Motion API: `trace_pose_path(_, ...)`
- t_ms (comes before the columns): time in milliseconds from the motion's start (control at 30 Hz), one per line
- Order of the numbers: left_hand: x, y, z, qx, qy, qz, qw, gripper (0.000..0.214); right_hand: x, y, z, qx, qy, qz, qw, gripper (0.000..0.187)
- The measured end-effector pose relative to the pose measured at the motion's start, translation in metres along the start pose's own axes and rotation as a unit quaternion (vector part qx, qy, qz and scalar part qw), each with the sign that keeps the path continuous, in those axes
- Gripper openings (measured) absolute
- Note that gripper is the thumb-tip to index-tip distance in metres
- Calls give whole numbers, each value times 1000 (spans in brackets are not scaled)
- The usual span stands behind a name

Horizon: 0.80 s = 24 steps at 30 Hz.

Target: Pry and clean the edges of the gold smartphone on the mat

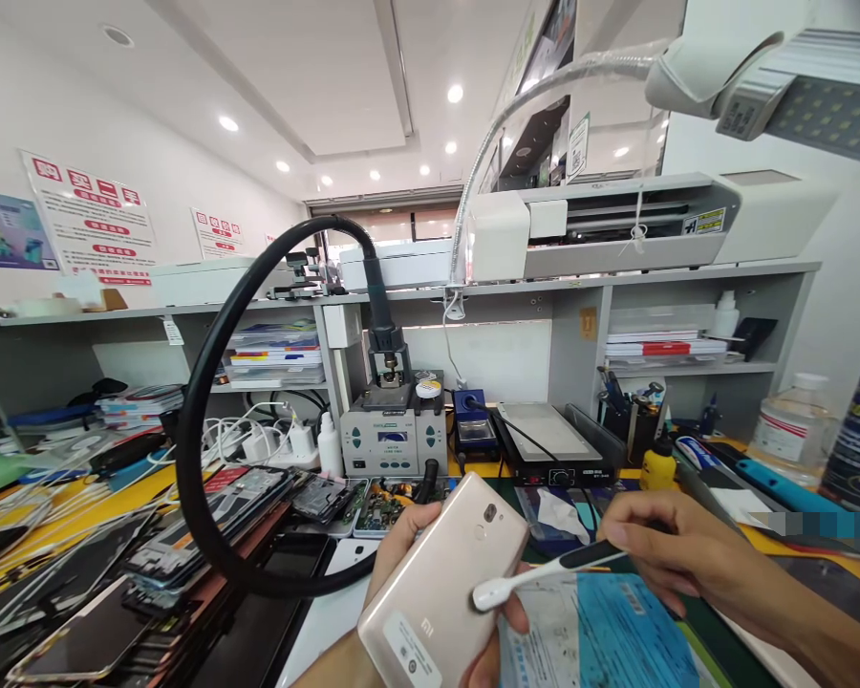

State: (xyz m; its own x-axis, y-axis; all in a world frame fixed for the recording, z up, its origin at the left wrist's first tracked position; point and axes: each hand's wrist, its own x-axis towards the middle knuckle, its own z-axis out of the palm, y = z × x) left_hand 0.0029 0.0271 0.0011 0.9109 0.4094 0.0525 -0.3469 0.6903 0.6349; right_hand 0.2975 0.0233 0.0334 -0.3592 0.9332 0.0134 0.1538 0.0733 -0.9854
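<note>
Holding a gold phone (444, 573) back-up and tilted, the left hand (399, 537) is reaching up from the lower edge of the view. Its fingers are wrapping behind the top of the case and its thumb is pressing the right edge. This grip is closed firmly on the phone, which is hovering above the worktop (150, 475), low in the middle of the view.

The right hand (659, 554) is coming in from the right with the wrist bent. Its grip is pinched shut on the dark handle of a white brush (537, 573), whose head is touching the phone's right edge just by the left thumb. Under both hands a blue printed packet (609, 640) is lying on the worktop.

Behind, a black pen cup (627, 430) is standing packed with tools, with a small yellow bottle (659, 466) just beside it. A clear plastic bottle (792, 430) with a red-and-white label is standing at the far right, and I cannot tell what it is holding.

The phone's back is showing the "mi" logo and 1 white sticker whose print is too small to read. Wall posters (93, 220) are carrying red characters, too blurred to read.
</note>
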Motion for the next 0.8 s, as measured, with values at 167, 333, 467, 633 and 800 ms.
trace_pose_path(167, 3, -1, 0, -16, 53, 6, 998, 87, 0, 3, 1, 23, -29, 18, 999, 39)
trace_pose_path(333, 4, -5, 3, -5, 109, 56, 992, 80, -6, 3, 3, 119, 7, 34, 992, 37)
trace_pose_path(467, 2, -8, 16, 36, 200, 133, 970, 68, -8, -1, 3, 190, 65, 32, 979, 35)
trace_pose_path(633, -1, -10, 28, 82, 268, 172, 944, 52, -7, -7, 3, 241, 75, 25, 967, 33)
trace_pose_path(800, -1, -11, 26, 122, 310, 209, 919, 52, -5, -1, 1, 261, 42, 18, 964, 30)
